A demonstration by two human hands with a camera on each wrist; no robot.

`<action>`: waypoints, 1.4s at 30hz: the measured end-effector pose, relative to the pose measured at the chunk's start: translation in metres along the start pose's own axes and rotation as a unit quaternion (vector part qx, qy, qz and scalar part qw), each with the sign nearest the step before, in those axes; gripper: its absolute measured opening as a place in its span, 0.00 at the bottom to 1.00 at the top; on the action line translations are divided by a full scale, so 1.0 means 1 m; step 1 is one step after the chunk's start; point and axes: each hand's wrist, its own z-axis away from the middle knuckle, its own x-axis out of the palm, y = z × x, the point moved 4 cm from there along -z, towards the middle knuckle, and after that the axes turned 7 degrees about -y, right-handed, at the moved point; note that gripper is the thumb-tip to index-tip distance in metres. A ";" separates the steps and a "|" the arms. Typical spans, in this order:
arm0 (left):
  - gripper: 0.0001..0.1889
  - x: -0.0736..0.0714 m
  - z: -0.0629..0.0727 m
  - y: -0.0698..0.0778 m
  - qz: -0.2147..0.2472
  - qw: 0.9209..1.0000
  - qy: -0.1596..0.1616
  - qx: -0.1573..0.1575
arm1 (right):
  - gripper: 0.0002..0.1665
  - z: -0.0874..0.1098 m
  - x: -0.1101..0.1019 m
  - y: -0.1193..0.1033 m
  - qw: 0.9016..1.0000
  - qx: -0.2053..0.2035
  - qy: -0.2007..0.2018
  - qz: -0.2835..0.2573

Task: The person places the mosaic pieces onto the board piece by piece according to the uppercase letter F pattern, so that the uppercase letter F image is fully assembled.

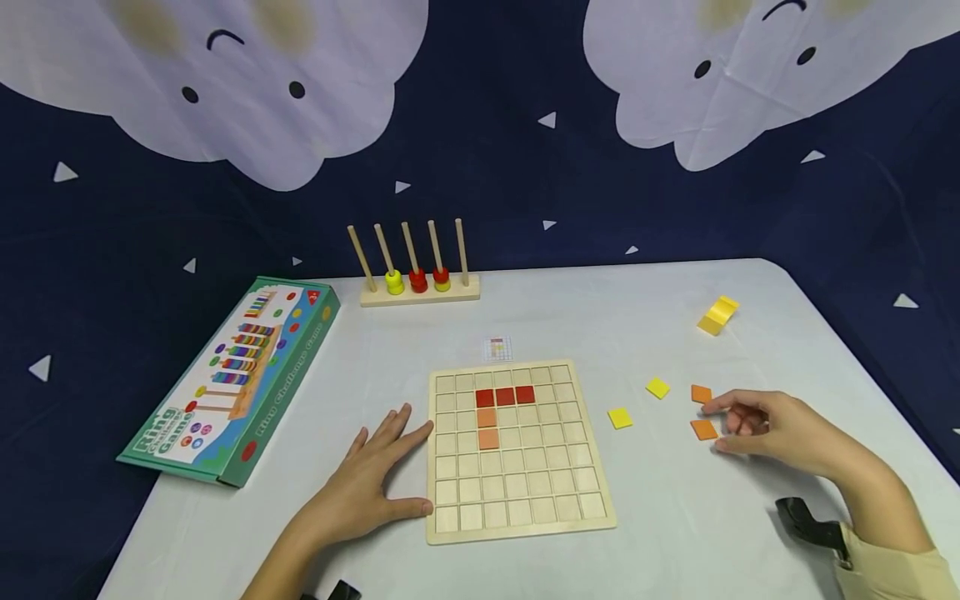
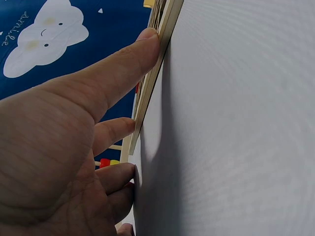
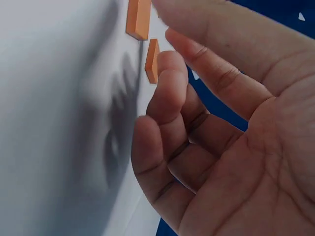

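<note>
My left hand lies spread at the left edge of a wooden grid board, its thumb and index fingertip at the rim. Three red tiles sit in a row in the board's slots, and two light orange tiles run down below the leftmost one. To the right, my right hand hovers by two loose orange tiles, thumb and index finger apart beside them, the other fingers curled in. Nothing is between its fingertips. In the right wrist view an orange tile appears just past the fingers.
Two yellow tiles lie between the board and the orange ones. Further back is a toppled yellow stack. A small pattern card lies behind the board. A peg stand with rings and a green game box occupy the back left.
</note>
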 end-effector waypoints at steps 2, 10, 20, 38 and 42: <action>0.55 0.000 0.000 0.000 0.001 1.000 -0.001 -0.001 | 0.22 0.002 0.001 0.004 1.000 -0.001 0.000 -0.003; 0.54 -0.002 0.001 0.001 0.003 1.000 -0.001 0.000 | 0.22 0.004 0.004 0.013 1.000 0.004 -0.006 -0.012; 0.54 -0.003 0.002 0.002 0.000 1.000 -0.001 0.002 | 0.20 0.000 0.007 0.016 1.000 0.000 -0.003 -0.006; 0.54 -0.001 0.001 0.001 0.003 1.000 0.004 0.000 | 0.17 -0.003 0.009 0.014 1.000 -0.005 0.018 -0.001; 0.54 -0.002 0.001 0.000 0.003 1.000 0.004 -0.004 | 0.17 -0.003 0.010 0.015 1.000 -0.002 0.026 0.003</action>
